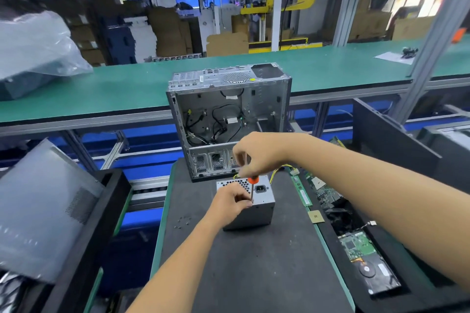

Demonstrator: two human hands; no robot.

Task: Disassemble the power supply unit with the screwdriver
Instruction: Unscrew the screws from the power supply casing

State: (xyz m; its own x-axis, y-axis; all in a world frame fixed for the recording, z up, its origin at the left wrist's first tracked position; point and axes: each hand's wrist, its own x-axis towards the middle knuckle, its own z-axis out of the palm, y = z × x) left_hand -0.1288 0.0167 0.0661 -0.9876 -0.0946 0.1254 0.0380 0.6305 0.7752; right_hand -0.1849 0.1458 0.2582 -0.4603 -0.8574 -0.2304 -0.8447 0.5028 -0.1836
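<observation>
Power supply sits on dark mat, just in front of open computer case, grille and socket face up. Right hand grips top of screwdriver handle, fingers curled round it; shaft stands near upright, tip at the power supply's top face near its front edge. Left hand rests on the power supply top, fingers curled, pinching the shaft near its tip. Yellow wires trail from behind the unit. Loose screws lie on mat left of it. Memory stick and chip lie to the right; circuit boards in tray beyond.
</observation>
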